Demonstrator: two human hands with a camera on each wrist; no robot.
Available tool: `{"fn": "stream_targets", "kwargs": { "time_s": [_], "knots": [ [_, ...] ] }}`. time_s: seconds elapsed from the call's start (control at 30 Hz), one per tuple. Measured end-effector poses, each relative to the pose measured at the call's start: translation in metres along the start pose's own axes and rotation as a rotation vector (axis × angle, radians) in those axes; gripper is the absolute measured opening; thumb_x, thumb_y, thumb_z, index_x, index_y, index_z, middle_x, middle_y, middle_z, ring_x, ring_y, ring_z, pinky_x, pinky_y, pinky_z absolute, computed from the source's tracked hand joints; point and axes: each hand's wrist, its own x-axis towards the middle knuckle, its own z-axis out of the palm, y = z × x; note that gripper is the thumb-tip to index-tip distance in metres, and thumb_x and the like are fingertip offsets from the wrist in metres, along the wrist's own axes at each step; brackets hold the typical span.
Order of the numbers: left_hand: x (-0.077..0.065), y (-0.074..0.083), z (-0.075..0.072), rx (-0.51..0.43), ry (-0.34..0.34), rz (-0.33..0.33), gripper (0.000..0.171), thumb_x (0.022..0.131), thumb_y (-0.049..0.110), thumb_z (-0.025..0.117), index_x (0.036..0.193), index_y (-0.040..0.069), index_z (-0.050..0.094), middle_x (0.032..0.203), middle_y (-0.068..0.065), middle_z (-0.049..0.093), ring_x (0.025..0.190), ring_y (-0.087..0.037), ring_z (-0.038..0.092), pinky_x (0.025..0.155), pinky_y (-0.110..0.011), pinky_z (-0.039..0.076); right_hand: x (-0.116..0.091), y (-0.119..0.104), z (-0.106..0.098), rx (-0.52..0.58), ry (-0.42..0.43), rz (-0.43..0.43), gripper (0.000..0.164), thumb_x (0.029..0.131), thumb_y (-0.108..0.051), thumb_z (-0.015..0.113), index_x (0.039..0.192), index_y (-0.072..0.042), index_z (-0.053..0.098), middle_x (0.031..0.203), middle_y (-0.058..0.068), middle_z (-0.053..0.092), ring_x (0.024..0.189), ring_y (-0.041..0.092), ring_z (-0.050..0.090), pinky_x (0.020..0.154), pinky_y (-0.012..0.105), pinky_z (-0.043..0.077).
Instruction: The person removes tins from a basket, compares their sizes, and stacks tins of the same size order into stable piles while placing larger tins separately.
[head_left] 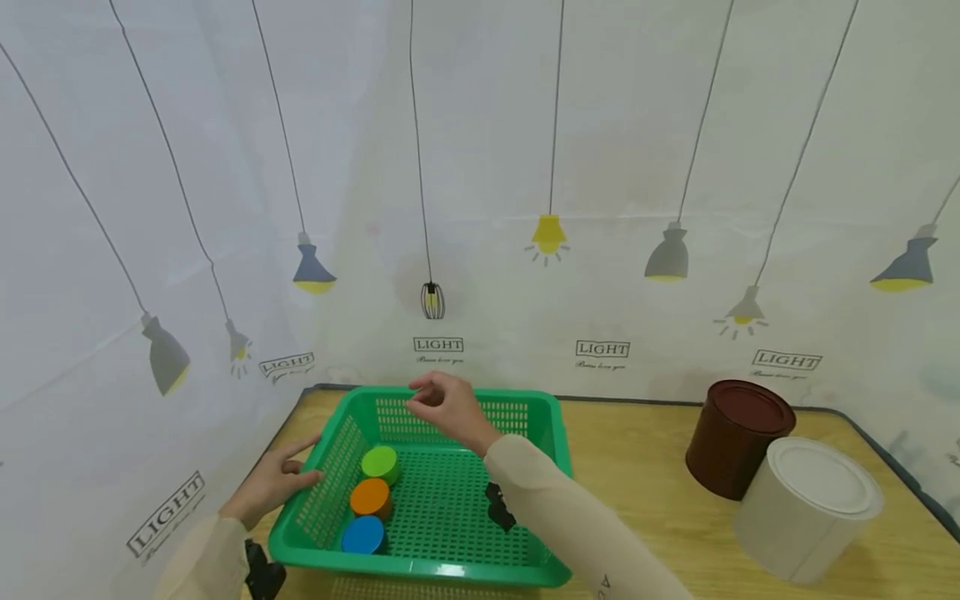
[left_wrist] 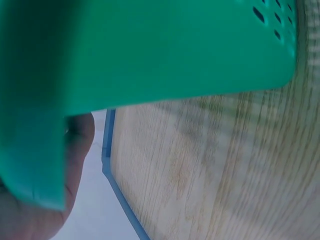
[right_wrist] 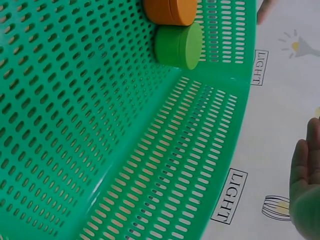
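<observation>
A green plastic basket (head_left: 420,569) with slotted sides stands on the wooden table. Along its left side lie three small round boxes: a lime green one (head_left: 381,464), an orange one (head_left: 371,497) and a blue one (head_left: 364,536). My left hand (head_left: 273,479) rests against the left rim, its thumb and forefinger extended; the rim hides part of this hand in the left wrist view. Over the far side of the basket hovers my right hand (head_left: 450,404), fingers loosely bent, nothing visible in it. Both the green box (right_wrist: 178,46) and the orange box (right_wrist: 170,11) appear in the right wrist view.
On the right of the table (head_left: 630,500) stand a dark brown lidded bucket (head_left: 723,450) and, nearer, a white lidded bucket (head_left: 795,525), close together. A pale cloth (head_left: 487,125) printed with lamps hangs behind and to the left. Dark edging borders the table.
</observation>
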Motion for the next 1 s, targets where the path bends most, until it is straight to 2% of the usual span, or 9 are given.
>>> {"fn": "stream_targets", "kwargs": {
  "time_s": [0.13,0.37,0.53,0.77,1.0],
  "knots": [
    [0.002,0.001,0.000,0.016,0.003,0.031,0.067,0.082,0.011,0.063,0.138,0.003,0.028,0.097,-0.014,0.061,0.078,-0.021,0.060,0.069,-0.037,0.050,0.005,0.007,0.004,0.006,0.008,-0.005,0.019,0.083,-0.001,0.058,0.101,0.005,0.058,0.088,0.019,0.062,0.079,0.031,0.058,0.064,0.019,0.047],
    [0.001,0.001,-0.001,0.024,-0.001,0.066,0.067,0.082,0.013,0.062,0.139,0.003,0.027,0.097,-0.014,0.061,0.079,-0.021,0.059,0.071,-0.038,0.049,0.019,0.051,0.016,-0.021,0.023,0.008,0.023,0.083,-0.011,0.062,0.104,-0.002,0.059,0.088,0.009,0.064,0.075,0.017,0.059,0.063,0.020,0.048],
    [0.000,0.000,-0.001,0.012,-0.002,0.053,0.066,0.083,0.012,0.062,0.139,0.003,0.027,0.097,-0.014,0.061,0.079,-0.021,0.059,0.069,-0.037,0.050,0.016,0.060,0.022,-0.024,0.026,0.043,0.025,0.082,-0.013,0.063,0.105,-0.002,0.059,0.088,0.008,0.064,0.074,0.014,0.059,0.063,0.021,0.048],
    [0.001,-0.002,-0.001,-0.062,-0.019,0.043,0.067,0.082,0.010,0.062,0.139,0.003,0.027,0.092,-0.014,0.062,0.074,-0.023,0.061,0.065,-0.037,0.051,0.010,0.072,0.031,-0.005,0.019,0.076,0.028,0.083,-0.014,0.062,0.108,-0.002,0.058,0.090,0.009,0.063,0.076,0.017,0.059,0.064,0.022,0.049],
    [0.000,-0.004,-0.002,-0.046,-0.001,0.039,0.067,0.081,0.011,0.063,0.138,0.004,0.028,0.093,-0.013,0.063,0.075,-0.022,0.060,0.066,-0.036,0.051,0.005,0.079,0.044,0.015,-0.070,0.197,0.039,0.081,-0.017,0.065,0.116,-0.004,0.053,0.104,0.012,0.059,0.090,0.021,0.058,0.072,0.027,0.049]
  ]
}}
